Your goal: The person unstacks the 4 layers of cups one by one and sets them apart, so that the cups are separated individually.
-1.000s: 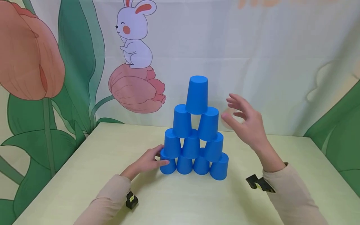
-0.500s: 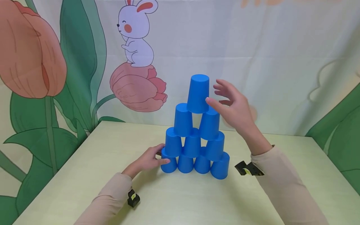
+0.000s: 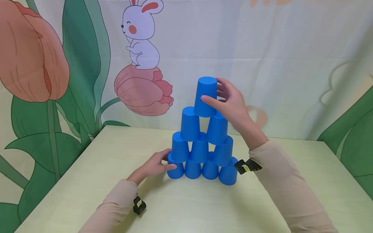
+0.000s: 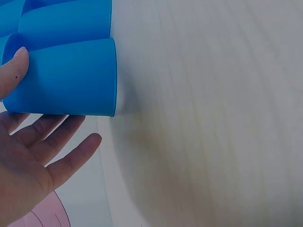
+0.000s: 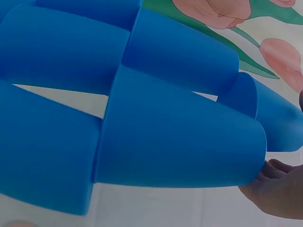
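Blue cups stand upside down in a four-tier pyramid, with the top cup [image 3: 206, 98] alone at the peak. My right hand [image 3: 233, 103] holds that cup from the right, thumb across its front and fingers behind it. In the right wrist view, part of the right hand [image 5: 279, 191] shows beside the upper cups. Low at the left, my left hand [image 3: 154, 165] grips the end cup [image 3: 175, 171] of the bottom row. The left wrist view shows its thumb against this cup [image 4: 71, 78] and several fingers along the opposite side.
The pyramid stands on a pale wooden table [image 3: 186, 207]. Behind it hangs a cloth backdrop [image 3: 247, 38] printed with tulips and a white rabbit. A black strap-like piece [image 3: 247, 166] at the right sleeve overlaps the bottom-right cup [image 3: 228, 174] in the head view.
My right hand has moved left from beside the pyramid and closed around the top cup. The left hand keeps its hold low at the left, and the cups keep their arrangement.
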### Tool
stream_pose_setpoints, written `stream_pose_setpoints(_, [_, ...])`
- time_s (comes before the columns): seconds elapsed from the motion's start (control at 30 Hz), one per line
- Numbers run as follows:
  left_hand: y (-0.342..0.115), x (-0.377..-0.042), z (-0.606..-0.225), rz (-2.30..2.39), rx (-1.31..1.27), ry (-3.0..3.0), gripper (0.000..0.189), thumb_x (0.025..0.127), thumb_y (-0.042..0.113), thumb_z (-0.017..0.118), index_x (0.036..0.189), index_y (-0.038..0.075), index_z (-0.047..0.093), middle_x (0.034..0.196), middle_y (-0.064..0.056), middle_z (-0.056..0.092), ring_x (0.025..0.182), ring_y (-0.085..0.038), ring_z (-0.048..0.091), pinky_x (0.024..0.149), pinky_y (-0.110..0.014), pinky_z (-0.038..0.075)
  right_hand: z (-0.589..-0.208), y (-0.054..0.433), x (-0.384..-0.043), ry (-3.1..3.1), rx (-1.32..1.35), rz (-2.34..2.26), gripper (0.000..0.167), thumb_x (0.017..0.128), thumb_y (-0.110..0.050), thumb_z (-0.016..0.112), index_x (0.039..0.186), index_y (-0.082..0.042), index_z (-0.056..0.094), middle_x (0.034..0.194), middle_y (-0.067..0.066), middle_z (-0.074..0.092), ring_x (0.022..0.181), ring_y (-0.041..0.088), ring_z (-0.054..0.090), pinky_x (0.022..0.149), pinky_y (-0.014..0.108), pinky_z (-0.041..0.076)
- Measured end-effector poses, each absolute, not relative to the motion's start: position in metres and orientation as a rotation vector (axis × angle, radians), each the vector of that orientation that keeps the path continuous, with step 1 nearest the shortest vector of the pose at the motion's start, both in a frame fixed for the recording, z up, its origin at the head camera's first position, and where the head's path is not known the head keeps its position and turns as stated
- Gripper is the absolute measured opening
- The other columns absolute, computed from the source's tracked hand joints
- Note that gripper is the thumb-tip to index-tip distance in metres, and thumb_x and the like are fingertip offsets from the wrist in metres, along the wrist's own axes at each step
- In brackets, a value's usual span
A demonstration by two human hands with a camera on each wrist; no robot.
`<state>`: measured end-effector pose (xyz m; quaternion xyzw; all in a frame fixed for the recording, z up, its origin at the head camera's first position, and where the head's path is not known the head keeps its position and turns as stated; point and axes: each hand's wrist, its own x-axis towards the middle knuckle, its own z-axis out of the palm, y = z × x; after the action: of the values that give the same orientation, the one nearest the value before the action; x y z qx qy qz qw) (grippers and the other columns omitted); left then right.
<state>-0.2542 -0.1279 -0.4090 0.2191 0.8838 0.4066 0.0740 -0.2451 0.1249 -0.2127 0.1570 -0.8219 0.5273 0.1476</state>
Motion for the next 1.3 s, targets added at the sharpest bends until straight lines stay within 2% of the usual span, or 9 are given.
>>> stream_pose_setpoints(0.6, [-0.127, -0.256, -0.411, 1.225, 0.611, 2.660, 0.064, 0.083, 0.028, 0.067, 0.136, 0.007, 0.038, 0.122, -0.011, 0.055, 0.107, -0.030, 0.054, 0.086, -0.047, 0.046, -0.212, 0.118, -0.244, -2.340, 0.470, 1.514, 0.069, 0.081, -0.042, 0.066, 0.136, -0.011, 0.039, 0.131, 0.007, 0.050, 0.115, 0.025, 0.050, 0.091, 0.044, 0.042])
stream_pose_setpoints(1.3, [-0.127, -0.253, -0.409, 1.249, 0.638, 2.642, 0.061, 0.083, 0.025, 0.067, 0.134, 0.005, 0.039, 0.121, -0.012, 0.055, 0.107, -0.032, 0.054, 0.085, -0.049, 0.045, -0.212, 0.148, -0.202, -2.223, 0.519, 1.489, 0.062, 0.082, -0.032, 0.067, 0.133, -0.006, 0.042, 0.127, 0.008, 0.053, 0.111, 0.024, 0.054, 0.092, 0.041, 0.043])
